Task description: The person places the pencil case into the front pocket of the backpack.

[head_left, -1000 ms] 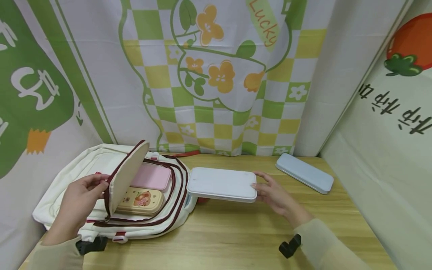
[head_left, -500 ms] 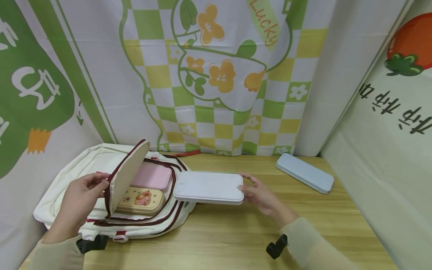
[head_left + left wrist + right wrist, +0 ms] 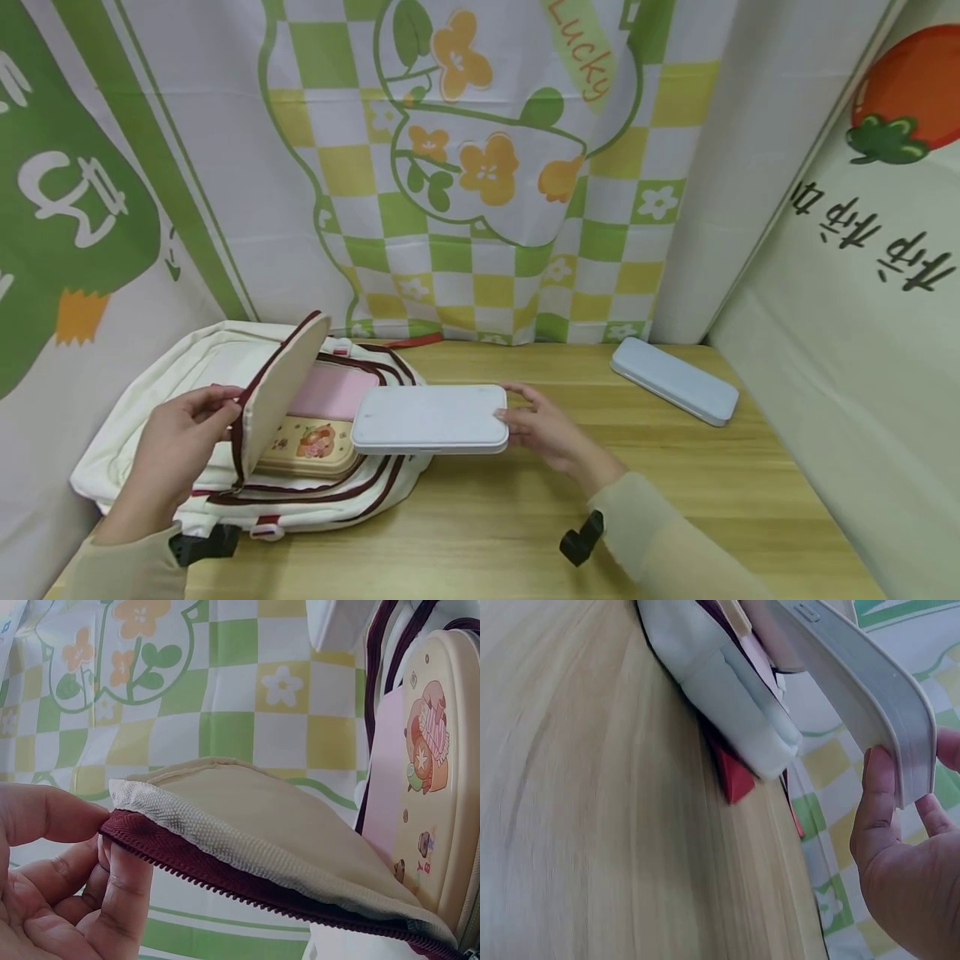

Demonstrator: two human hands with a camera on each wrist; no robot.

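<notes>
A white backpack (image 3: 112, 450) lies on the left with its front pocket unzipped. My left hand (image 3: 176, 437) pinches the dark red zipper edge of the raised pocket flap (image 3: 277, 832). Inside the pocket sit a pink case (image 3: 335, 390) and a cream pencil case (image 3: 311, 446) with a cartoon print. My right hand (image 3: 551, 433) grips the right end of a flat white pencil case (image 3: 430, 419), thumb on one face and fingers on the other. Raised above the table, the white case overlaps the pocket's right side in the head view and hides part of both cases inside.
A light blue pencil case (image 3: 675, 381) lies at the back right of the wooden table (image 3: 480, 533). Behind the table hangs a green and yellow checked curtain (image 3: 480, 275). A red strap (image 3: 733, 774) sticks out from under the backpack.
My right hand has carried the white pencil case leftward, from beside the backpack to over the right side of its pocket. The left hand keeps holding the flap in place.
</notes>
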